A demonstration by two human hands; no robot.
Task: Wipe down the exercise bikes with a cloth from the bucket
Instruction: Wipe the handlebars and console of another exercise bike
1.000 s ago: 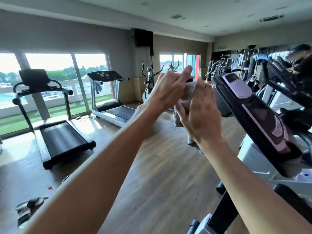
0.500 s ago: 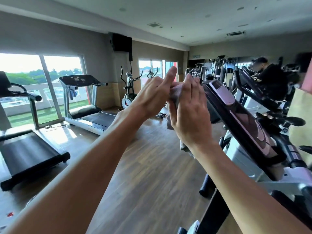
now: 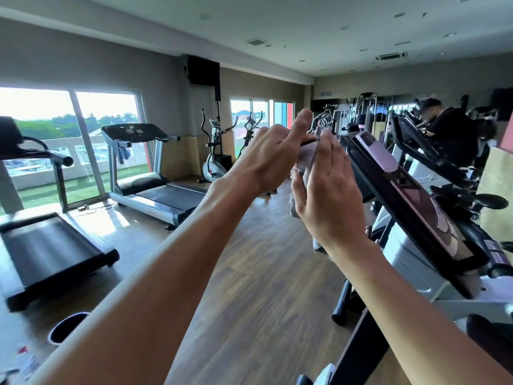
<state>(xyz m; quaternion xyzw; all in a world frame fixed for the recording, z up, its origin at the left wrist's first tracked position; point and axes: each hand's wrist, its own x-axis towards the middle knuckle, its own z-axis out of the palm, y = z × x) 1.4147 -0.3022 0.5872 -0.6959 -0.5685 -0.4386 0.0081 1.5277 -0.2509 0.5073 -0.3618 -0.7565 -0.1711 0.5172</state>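
Looking across a gym, you see a brown wooden floor (image 3: 249, 273), grey walls and big windows (image 3: 69, 140) with trees outside. Two treadmills (image 3: 150, 173) stand by the windows, and one has a blue towel (image 3: 123, 151) hanging on it. Two cross trainers (image 3: 213, 151) stand by the far wall under a black speaker (image 3: 204, 72). A row of exercise bikes runs down the right side, and the nearest exercise bike (image 3: 410, 218) has a tilted black and pink screen panel. Both arms reach out in front. A pale cloth (image 3: 304, 162) sits between the two hands, up beside the top of the bike's panel. The left hand (image 3: 273, 159) is on the left of the cloth with its fingers straight and pointing up. The right hand (image 3: 330, 195) lies flat against the cloth with its fingers straight and close together. A bit of cloth hangs out below the right wrist. Most of the cloth is hidden by the hands. A dark round bucket rim (image 3: 66, 327) shows at the bottom left, partly behind the left arm. Another person (image 3: 447, 129) is by the far bikes, blurry and hard to make out.
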